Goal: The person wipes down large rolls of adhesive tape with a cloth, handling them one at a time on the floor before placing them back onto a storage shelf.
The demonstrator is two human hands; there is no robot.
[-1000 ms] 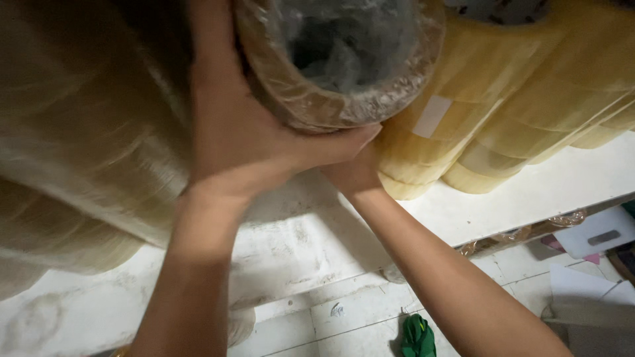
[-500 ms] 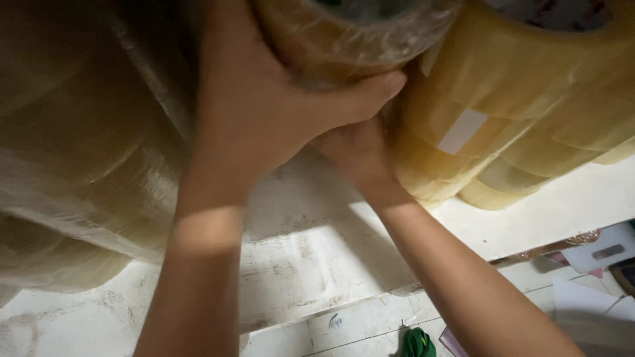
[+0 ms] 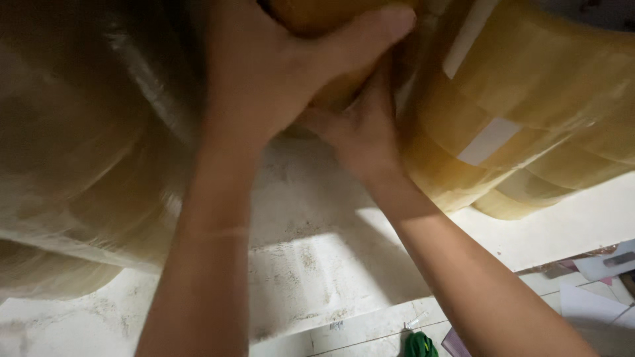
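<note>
Tape roll (image 3: 331, 39), amber and wrapped in clear film, sits at the very top of your view, mostly cut off by the frame edge, wedged between two stacks. Your left hand (image 3: 271, 73) is clamped around its underside, thumb (image 3: 370, 30) stretched flat across its near face. Your right hand (image 3: 360, 129) presses up from below, just beside the left; its fingers are tucked behind the roll, so you cannot tell how far they close. To your right, touching the roll, stands a stack of yellow tape rolls (image 3: 529, 99) with white labels; to your left, a blurred pale wrapped stack (image 3: 86, 145). All rest on a scuffed white shelf (image 3: 311, 264). Below lie floor tiles (image 3: 370, 330) and a green object (image 3: 418, 345).
</note>
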